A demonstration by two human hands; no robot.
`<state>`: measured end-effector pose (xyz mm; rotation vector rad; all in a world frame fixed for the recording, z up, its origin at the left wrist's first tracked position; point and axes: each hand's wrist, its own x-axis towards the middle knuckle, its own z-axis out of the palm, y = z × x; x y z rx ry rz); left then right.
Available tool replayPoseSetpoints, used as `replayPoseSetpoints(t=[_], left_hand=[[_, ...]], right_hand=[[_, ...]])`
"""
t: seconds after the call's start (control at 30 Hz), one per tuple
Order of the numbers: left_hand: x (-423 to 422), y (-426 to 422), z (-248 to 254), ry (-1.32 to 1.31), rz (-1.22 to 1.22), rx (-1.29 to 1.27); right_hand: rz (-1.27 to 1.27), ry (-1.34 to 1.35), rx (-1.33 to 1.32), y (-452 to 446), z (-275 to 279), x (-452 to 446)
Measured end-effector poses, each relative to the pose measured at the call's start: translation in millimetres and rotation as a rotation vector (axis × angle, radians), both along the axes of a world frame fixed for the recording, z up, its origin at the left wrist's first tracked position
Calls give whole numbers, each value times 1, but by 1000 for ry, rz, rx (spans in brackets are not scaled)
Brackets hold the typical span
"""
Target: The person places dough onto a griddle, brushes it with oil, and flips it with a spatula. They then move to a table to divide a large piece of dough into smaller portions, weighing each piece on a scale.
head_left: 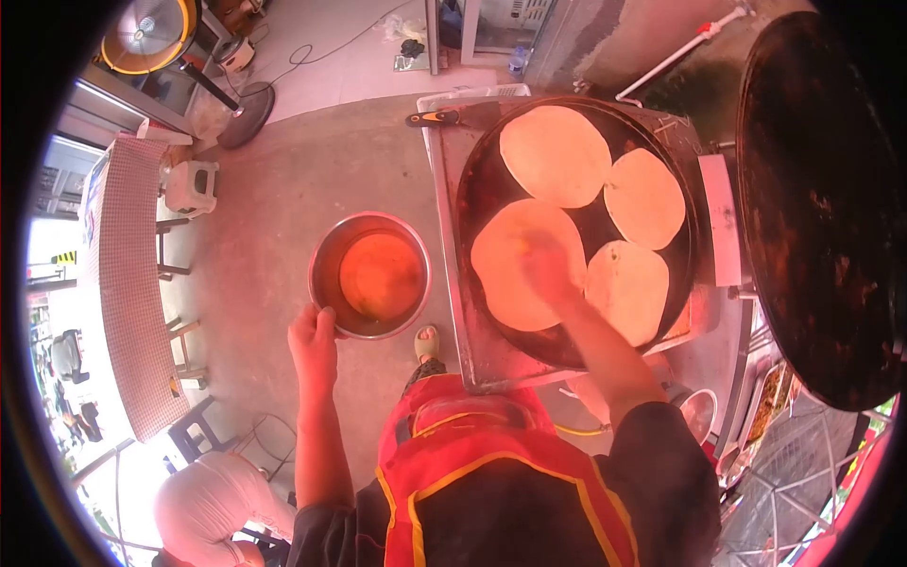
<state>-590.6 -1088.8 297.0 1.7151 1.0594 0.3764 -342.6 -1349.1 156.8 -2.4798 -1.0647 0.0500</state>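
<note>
Head camera: the left hand grips a metal bowl at its rim, lower left side, thumb over the edge and fingers closed beneath. Near the centre of the frame, the bowl holds an orange-looking liquid (its true colour is hard to judge under the red cast). Right of centre, the right hand is over the large lower-left dough round on a round dark pan — it is blurred, so I cannot tell how wide the fingers are or whether they hold anything.

Three more rounds lie on the pan: one at the upper left, one at the right and one at the lower right. As far as shows, all four are laid out flat, with dark pan bare around them. Their tops look pale, with little browning; the undersides are hidden, so how far they have cooked cannot be told. A large dark disc stands at the right of the frame, well apart from both hands — the pan is uncovered
</note>
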Motion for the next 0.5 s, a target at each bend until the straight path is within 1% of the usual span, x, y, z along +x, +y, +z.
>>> replayPoseSetpoints(t=[0.03, 0.07, 0.13, 0.23, 0.27, 0.3, 0.33, 0.37, 0.43, 0.5], left_hand=[[-3, 2, -3, 4, -12, 4], [-6, 4, -5, 7, -24, 10], [-9, 6, -3, -6, -51, 27], [-16, 7, -4, -33, -61, 24], [-19, 7, -5, -42, -62, 17], [-21, 8, -6, -51, -65, 13], [-23, 8, -7, -61, -67, 9], [-25, 8, -7, -67, -71, 5], [-28, 9, -8, -114, -75, -20], [-29, 10, -10, -131, -95, -16]], right_hand=[[48, 38, 183, 18, -2, -25], [-92, 297, 191, 33, 28, -36], [-367, 814, 208, 55, 115, -47], [-750, 511, 419, 9, 12, 19], [-785, 328, 457, -7, 15, 36], [-815, 207, 506, -30, 9, 56], [-842, 86, 553, -39, 14, 62], [-798, 119, 406, -45, 13, 58], [-710, 182, 120, -41, 52, 29], [-332, -63, -28, -56, -23, -18]])
